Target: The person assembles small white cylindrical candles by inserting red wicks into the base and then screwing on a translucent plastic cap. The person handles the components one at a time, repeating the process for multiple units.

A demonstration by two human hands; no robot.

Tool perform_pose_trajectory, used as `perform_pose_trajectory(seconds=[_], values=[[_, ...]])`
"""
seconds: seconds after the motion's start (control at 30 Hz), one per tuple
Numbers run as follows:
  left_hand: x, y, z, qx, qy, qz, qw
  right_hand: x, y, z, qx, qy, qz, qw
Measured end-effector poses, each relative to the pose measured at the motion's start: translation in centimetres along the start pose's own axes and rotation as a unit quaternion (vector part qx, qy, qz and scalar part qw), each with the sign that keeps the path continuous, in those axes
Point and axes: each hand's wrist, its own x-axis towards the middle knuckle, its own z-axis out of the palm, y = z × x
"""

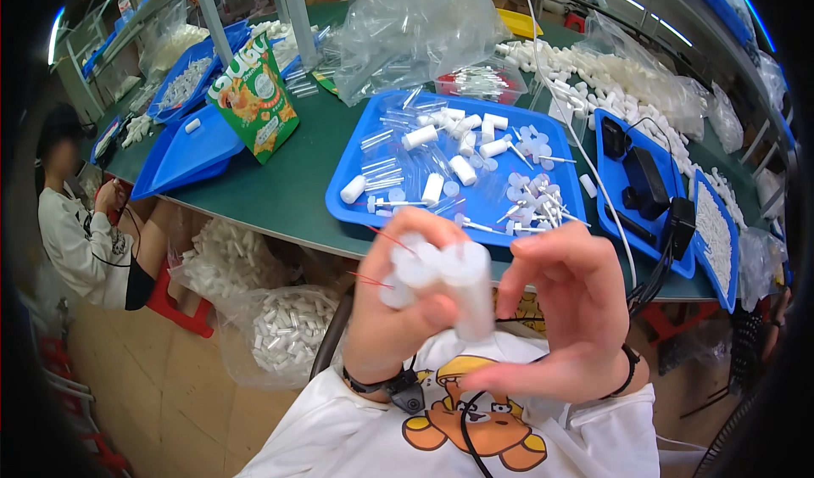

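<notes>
My left hand [377, 317] is closed around several white cylinders with round, flat translucent ends, blurred by motion. The foremost white cylinder [468, 287] juts out past my thumb, tilted slightly. Thin red wires [370, 280] stick out from the bunch on its left side. To the right, my right hand [577, 308] is open, thumb and fingers spread apart beside that cylinder, with nothing visible between them. Just beyond both hands lies a blue tray [339, 198] with loose white cylinders, translucent discs, clear tubes and small white stemmed parts.
At the right a smaller blue tray [606, 126] holds black adapters [646, 181] and cables. A green snack pouch [257, 100] stands on the left of the green table [280, 211]. Clear bags of white cylinders [292, 329] sit below the table edge. A person [80, 223] sits far left.
</notes>
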Motion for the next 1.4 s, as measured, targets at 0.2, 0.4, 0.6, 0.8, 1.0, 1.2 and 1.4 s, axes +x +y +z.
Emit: perform_pose_trajectory(seconds=[0.2,0.4,0.6,0.8,1.0,1.2,1.4], values=[[4.5,9.5,1.8,-0.125,-0.087,0.168,0.974,-2.4,-1.5,-1.7,-0.013,0.026,-0.014,0.999],[7.6,20.5,1.9,0.014,-0.198,0.133,0.971,-2.6,-1.7,-2.0,-0.012,-0.048,-0.04,0.998],[4.6,20.9,-1.5,0.071,-0.045,0.119,0.989,-2.4,-1.4,-2.5,-0.07,-0.125,-0.014,0.99],[-3.6,23.2,-14.1,0.079,0.267,0.084,0.957,-2.6,-0.3,-1.8,-0.085,-0.202,0.022,0.975],[-11.1,21.7,-24.5,-0.083,0.454,-0.081,0.883,-3.4,-0.2,-0.7,-0.11,-0.211,0.07,0.969],[-20.5,15.9,-30.0,-0.119,0.607,-0.267,0.739,-1.0,0.9,-0.8,-0.051,-0.303,0.067,0.949],[-25.9,10.8,-33.8,-0.063,0.665,-0.356,0.654,-0.1,2.0,0.2,-0.045,-0.348,0.091,0.932]])
